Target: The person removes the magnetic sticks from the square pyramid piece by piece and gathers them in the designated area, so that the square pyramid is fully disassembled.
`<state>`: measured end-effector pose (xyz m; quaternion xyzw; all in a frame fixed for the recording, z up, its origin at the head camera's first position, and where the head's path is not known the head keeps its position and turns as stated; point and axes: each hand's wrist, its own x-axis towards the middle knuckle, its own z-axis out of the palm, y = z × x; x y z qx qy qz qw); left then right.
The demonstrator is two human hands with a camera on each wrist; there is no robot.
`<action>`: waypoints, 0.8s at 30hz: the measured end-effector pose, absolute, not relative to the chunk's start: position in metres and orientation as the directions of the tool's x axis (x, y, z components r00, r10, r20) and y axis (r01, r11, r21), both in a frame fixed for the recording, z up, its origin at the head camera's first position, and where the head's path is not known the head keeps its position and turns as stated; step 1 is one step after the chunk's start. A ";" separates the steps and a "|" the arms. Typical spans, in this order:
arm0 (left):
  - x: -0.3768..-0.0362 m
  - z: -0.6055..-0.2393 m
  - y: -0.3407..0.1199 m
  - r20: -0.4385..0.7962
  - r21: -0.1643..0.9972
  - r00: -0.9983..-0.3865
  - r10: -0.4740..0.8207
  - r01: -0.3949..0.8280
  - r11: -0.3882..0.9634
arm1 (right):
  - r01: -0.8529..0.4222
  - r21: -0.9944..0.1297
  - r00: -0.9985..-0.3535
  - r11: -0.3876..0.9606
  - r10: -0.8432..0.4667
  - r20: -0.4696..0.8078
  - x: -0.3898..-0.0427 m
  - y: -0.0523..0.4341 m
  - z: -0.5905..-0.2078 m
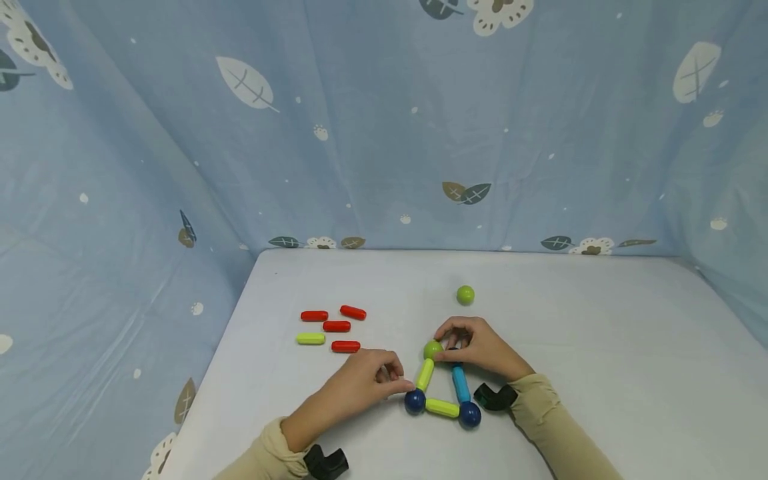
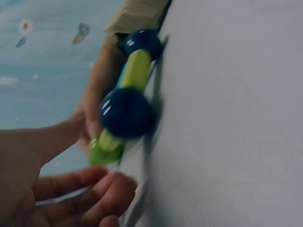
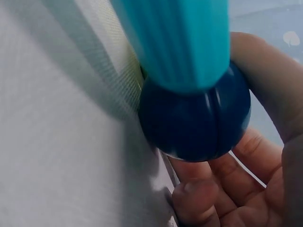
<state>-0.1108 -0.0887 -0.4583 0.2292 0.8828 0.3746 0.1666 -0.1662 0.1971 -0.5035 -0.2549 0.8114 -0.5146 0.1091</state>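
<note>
On the white table a four-sided frame of balls and rods lies between the hands. My right hand [image 1: 483,348] pinches its green ball [image 1: 433,349] between thumb and forefinger. Below that ball a yellow-green rod [image 1: 425,375] runs to a dark blue ball [image 1: 415,401], where the thumb tip of my left hand [image 1: 366,377] rests; its other fingers are loosely bent around nothing. Another yellow-green rod [image 1: 442,408] leads to a second dark blue ball [image 1: 470,415]. From there a light blue rod [image 1: 461,385] goes up to a dark blue ball [image 3: 194,118], mostly hidden under the right hand in the head view.
Left of the frame lie several red rods [image 1: 337,326] and one yellow-green rod [image 1: 311,339]. A loose green ball [image 1: 465,295] sits beyond the right hand. Blue patterned cloth [image 1: 384,133] hangs behind the table [image 1: 600,320] and at its sides.
</note>
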 end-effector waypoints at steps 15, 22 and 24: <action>-0.126 -0.463 -0.065 -0.150 0.705 -0.864 0.481 0.248 0.664 | -0.301 -0.878 -0.847 0.371 -0.527 0.068 -0.167 0.195 -0.502; -0.135 -0.463 -0.073 -0.143 0.740 -0.861 0.488 0.235 0.631 | -0.296 -0.879 -0.830 0.374 -0.555 0.043 -0.168 0.198 -0.501; -0.135 -0.463 -0.072 -0.135 0.739 -0.858 0.495 0.246 0.627 | -0.299 -0.873 -0.827 0.385 -0.562 0.036 -0.167 0.199 -0.501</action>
